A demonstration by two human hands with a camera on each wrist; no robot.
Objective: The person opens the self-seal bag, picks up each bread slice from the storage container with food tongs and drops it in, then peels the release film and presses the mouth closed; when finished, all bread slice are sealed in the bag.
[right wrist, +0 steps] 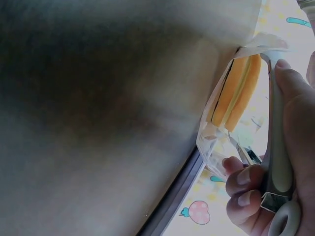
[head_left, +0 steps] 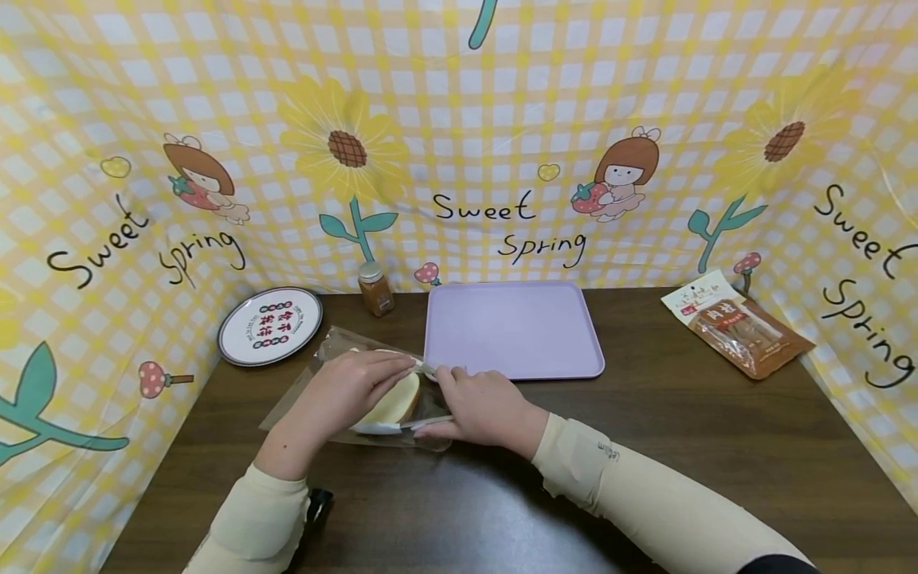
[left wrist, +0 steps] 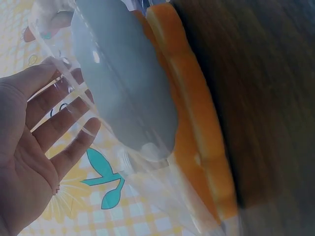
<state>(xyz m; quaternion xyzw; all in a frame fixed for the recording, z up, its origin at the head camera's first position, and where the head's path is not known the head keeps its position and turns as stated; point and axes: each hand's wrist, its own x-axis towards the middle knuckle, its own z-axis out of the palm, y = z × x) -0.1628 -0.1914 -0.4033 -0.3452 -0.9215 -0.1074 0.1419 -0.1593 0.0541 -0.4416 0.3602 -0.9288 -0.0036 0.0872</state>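
On the table lies a clear plastic bag (head_left: 326, 343) with pale bread slices (head_left: 398, 399) inside, their orange-brown crusts (left wrist: 189, 98) facing the left wrist camera. My left hand (head_left: 358, 383) pinches the film at the bag's mouth, its other fingers (left wrist: 56, 120) spread fairly straight along it. In my right hand (head_left: 476, 402) is a pair of grey-white tongs (right wrist: 278, 128), gripped round the handle near the ring end. The tongs' broad scalloped head (left wrist: 123, 73) reaches into the bag and lies flat along the bread; the other jaw is mostly hidden.
Beyond the bag stands a lavender tray (head_left: 512, 331). A white plate with red and dark lettering (head_left: 269, 327) is at the left, beside a small jar with brown contents (head_left: 377, 291). At the far right lies a brown snack packet (head_left: 739, 323). Checked cloth (head_left: 473, 143) walls the table.
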